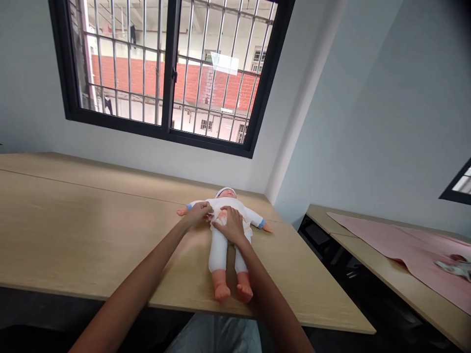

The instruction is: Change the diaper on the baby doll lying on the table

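A baby doll (219,247) in a white outfit with blue cuffs and a white cap lies on its back on the wooden table (110,230). Its head points toward the window and its bare feet toward the near edge. At the left side of the doll's waist, my left hand (201,212) has its fingers pinched on the white clothing. My right hand (232,224) rests on the doll's belly with its fingers spread.
A barred window (169,73) is in the wall behind the table. To the right, past a gap, a second table (327,223) bears a pink cloth (397,240) with a small patterned item (454,268) on it.
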Motion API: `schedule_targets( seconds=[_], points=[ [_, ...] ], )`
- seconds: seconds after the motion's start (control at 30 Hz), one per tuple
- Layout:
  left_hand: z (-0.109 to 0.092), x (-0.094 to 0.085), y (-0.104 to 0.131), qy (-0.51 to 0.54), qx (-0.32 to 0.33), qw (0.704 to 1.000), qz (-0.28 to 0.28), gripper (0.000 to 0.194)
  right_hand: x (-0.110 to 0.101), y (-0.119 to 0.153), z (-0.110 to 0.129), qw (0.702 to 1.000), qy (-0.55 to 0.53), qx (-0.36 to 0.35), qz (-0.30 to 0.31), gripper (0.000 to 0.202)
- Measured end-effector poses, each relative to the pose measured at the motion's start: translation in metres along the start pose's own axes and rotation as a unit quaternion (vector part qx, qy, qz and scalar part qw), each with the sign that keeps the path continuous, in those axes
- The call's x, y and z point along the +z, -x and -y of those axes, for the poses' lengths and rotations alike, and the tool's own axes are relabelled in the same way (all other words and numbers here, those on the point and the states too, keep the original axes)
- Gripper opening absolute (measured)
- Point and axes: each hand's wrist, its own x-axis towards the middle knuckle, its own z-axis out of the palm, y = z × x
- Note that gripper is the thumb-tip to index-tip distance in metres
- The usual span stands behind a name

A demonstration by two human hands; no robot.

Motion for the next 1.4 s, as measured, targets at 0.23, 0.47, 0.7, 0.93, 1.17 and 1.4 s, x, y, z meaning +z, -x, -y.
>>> schedule_targets(
  seconds=[0.23,0.47,0.7,0.93,1.17,1.4],
  points=[
    [-0.002,-0.019,0.002,0.008,-0.031,0.999,-0.012,0.022,-0.006,0.003,0.003,0.999,0.020,-0.030,0.026,0.014],
    [-0.005,-0.019,0.007,-0.015,-0.047,0.998,0.030,0.023,-0.007,-0.007,0.015,0.986,0.129,-0.047,0.092,0.036],
    [-0.007,-0.020,0.010,-0.022,-0.049,0.998,0.036,0.025,-0.003,-0.016,0.028,0.982,0.166,-0.046,0.082,0.082],
    [-0.005,-0.020,0.007,-0.006,-0.040,0.999,0.026,0.019,0.000,-0.011,0.017,0.994,0.104,-0.001,0.030,0.023],
    [-0.006,-0.019,0.009,-0.013,-0.037,0.998,0.047,0.023,0.003,-0.012,0.019,0.987,0.127,-0.040,0.091,0.030],
    [-0.007,-0.020,0.012,-0.028,-0.032,0.998,0.053,0.022,0.008,-0.011,0.020,0.993,0.116,-0.016,0.016,0.054]
  ],
)
